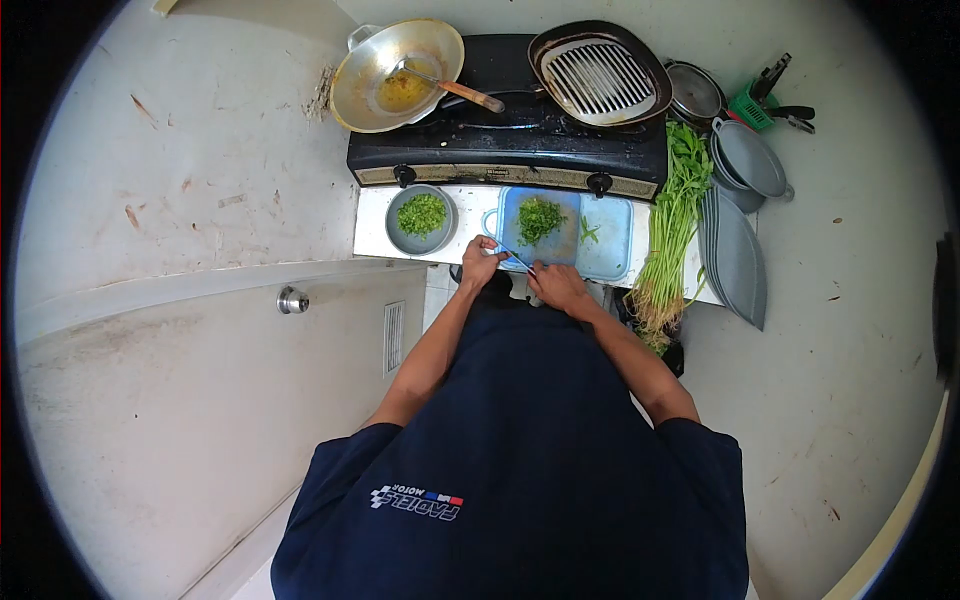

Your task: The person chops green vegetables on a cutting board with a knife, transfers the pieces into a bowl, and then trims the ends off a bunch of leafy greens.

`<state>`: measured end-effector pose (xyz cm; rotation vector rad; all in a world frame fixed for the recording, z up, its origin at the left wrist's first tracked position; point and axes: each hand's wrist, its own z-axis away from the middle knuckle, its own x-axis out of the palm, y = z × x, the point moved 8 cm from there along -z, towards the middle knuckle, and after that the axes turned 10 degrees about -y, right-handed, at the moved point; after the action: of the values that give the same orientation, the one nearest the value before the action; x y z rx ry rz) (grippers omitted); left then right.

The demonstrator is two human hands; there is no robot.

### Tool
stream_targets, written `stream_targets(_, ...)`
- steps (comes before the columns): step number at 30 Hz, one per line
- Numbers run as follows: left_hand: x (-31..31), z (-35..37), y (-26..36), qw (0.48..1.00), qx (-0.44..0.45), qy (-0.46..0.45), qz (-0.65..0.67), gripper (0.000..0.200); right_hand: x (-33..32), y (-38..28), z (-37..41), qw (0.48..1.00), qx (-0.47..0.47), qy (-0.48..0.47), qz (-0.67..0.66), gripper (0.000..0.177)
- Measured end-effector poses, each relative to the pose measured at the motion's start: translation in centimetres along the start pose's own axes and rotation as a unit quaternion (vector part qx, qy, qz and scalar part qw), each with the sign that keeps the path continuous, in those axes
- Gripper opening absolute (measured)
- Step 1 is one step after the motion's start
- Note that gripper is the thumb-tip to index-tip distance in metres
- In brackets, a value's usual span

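My right hand (560,287) is closed around the handle of a small knife (518,260), near the front edge of the blue cutting board (617,240). The knife's blade slants up and left to my left hand (481,264), whose fingers are pinched at its tip. Beyond the hands, a pile of chopped green herbs (540,220) lies on the board's darker left part. A few loose leaf pieces (589,231) lie to the right of that pile. Left of the board stands a grey bowl (393,236) with more chopped greens (421,214) in it.
Behind the board is a black two-burner stove (500,150), bearing a wok (350,95) with a wooden-handled spatula (470,95) and a ridged grill pan (600,80). At right lie long leafy stalks with roots (675,220), grey plates (735,260), bowls (752,160) and a green utensil basket (748,108).
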<state>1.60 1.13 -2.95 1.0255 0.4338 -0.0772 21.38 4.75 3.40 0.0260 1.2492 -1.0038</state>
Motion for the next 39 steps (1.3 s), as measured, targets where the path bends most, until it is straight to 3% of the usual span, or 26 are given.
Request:
stream_targets(11,-0.3,2.3,0.0,0.997,-0.029,-0.021,0.071,0.027,-1.6,0.4,0.0,0.999,-0.003,0.039,0.0,0.035)
stream_targets(14,-1.0,2.9,2.0,0.993,0.084,0.039,0.079,0.03,-2.4,1.3,0.0,0.997,0.025,0.067,-0.015,0.033)
stream_targets(17,-1.1,3.9,5.5,0.988,0.131,0.041,0.063,0.036,-3.6,1.7,0.2,0.996,0.047,0.073,-0.027,0.034)
stream_targets(22,1.4,4.3,9.7,0.986,0.158,-0.042,0.038,0.056,-4.7,2.9,0.5,0.99,0.076,0.112,-0.047,0.036)
stream_targets(29,4.8,4.2,12.3,0.971,0.186,-0.118,-0.093,0.056,-6.4,3.6,1.6,0.992,0.069,0.102,-0.036,0.033)
stream_targets(32,4.7,3.8,12.7,0.972,0.165,-0.11,-0.126,0.055,-6.3,3.9,1.6,0.992,0.036,0.117,-0.034,0.031)
stream_targets(39,4.7,2.6,12.2,0.976,0.152,-0.137,-0.071,0.062,-5.8,4.7,2.0,0.989,-0.001,0.148,-0.024,0.029)
